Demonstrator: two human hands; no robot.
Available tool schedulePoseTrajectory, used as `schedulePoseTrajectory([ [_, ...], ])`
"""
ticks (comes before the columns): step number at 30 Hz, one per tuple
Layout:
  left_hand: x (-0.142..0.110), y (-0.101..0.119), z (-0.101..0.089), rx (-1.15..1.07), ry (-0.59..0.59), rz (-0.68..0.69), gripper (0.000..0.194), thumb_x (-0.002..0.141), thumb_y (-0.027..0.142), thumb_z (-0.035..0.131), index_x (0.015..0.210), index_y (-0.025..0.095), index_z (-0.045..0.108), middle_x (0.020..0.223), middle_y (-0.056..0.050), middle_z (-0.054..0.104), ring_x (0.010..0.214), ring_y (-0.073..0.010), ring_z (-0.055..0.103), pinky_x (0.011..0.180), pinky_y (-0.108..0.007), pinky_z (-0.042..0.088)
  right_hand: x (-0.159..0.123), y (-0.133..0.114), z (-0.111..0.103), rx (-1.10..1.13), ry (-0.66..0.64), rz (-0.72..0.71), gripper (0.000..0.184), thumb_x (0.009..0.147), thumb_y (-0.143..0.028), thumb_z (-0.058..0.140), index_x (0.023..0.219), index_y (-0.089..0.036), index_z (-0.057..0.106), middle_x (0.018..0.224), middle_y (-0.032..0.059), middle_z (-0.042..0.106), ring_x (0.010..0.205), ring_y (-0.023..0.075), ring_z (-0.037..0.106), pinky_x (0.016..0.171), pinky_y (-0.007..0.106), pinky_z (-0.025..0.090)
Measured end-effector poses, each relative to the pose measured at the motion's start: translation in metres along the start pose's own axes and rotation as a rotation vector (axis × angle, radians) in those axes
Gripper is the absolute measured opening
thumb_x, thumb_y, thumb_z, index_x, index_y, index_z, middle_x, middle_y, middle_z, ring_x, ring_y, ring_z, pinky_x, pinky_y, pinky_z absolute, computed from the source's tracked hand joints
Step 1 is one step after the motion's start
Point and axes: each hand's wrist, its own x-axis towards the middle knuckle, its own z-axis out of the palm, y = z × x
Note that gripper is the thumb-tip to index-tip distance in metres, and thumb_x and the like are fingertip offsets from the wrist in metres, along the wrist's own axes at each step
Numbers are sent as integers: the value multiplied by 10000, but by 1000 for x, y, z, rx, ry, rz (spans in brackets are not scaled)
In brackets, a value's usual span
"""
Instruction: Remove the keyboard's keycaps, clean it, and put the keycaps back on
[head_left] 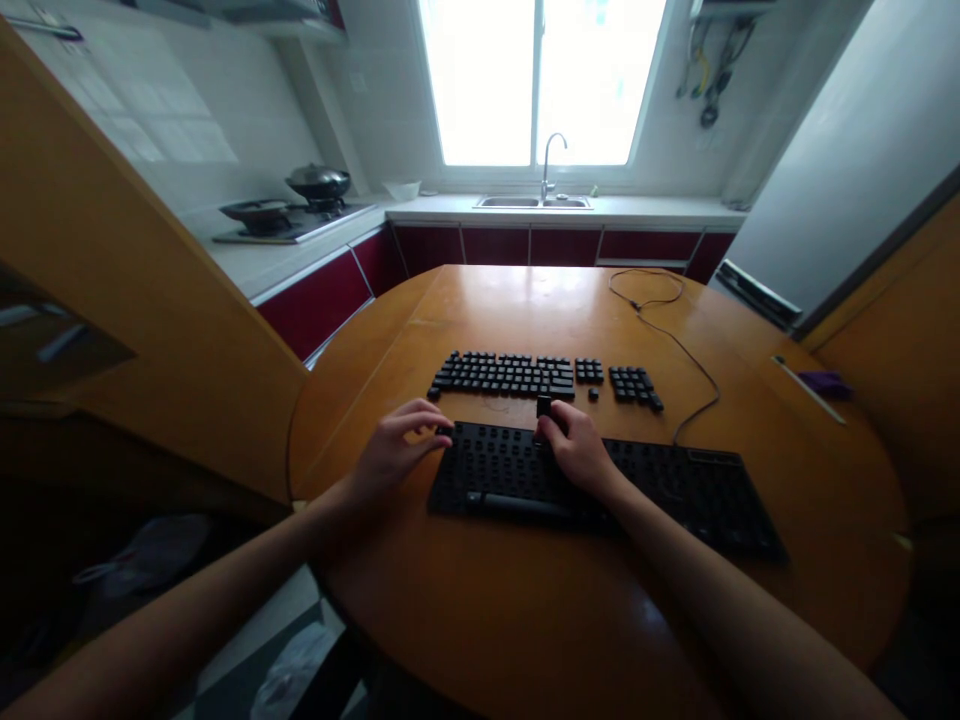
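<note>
Step in hand, by appearance: keycap work on the black rectangular plastic keyboard (487,460), which lies on the rounded orange-brown wooden table (375,340), most of its key positions bare; whether caps are coming off or going on can't be told. The bare right hand (577,445) is closed above the kbd, gripping a small upright black piece (544,405) between thumb & fingers, poss. a cap or a puller. The bare left hand (397,440) is at the kbd's upper-left corner, thumb & index nearly together; can't tell if they pinch a part or only touch the edge. Loose black blocky plastic keycaps (502,378) lie in kbd-order rows just beyond the board. Next move prob. calls for a steady board, the RH piece aligned straight over its key position, & min. sideways load. Markings: a pale-outlined strip (712,458) near the kbd's upper-right corner may be a label, but no text is readable at this res. Cap legends & brand: illegible.
</note>
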Motion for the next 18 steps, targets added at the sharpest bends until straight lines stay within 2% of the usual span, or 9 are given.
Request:
schedulePoseTrajectory([
  [1,11,-10,-1,56,74,-13,171,844,357,761,950,224,756,935,-58,677,882,-204,624,755,-319,500,0,0,0,-2,2,1,210,925,-261,520,722,-210,546,718,13,645,730,187,613,688,290,423],
  [3,30,-29,-3,157,112,3,191,824,367,777,953,228,770,917,-58,693,900,-221,611,823,-352,481,0,0,-1,-1,6,3,209,924,-263,523,724,-211,545,720,15,648,734,187,613,692,291,425],
  [7,51,-58,-1,315,41,-43,242,775,361,809,975,231,769,912,-52,722,920,-243,586,868,-377,449,-1,0,-1,8,8,0,208,924,-260,519,724,-210,552,721,19,650,735,191,610,692,293,428],
  [12,49,-68,3,420,78,-48,183,730,384,839,830,239,788,986,-57,669,993,-254,538,927,-392,431,-1,-1,-1,9,3,-5,203,918,-253,520,724,-211,557,718,17,648,726,189,602,682,291,425],
  [18,49,-75,3,445,125,-64,217,681,377,878,840,252,799,1019,-55,619,1026,-260,509,958,-406,427,-1,0,-1,19,-5,2,201,919,-255,520,728,-209,565,719,15,646,723,187,604,685,292,429],
])
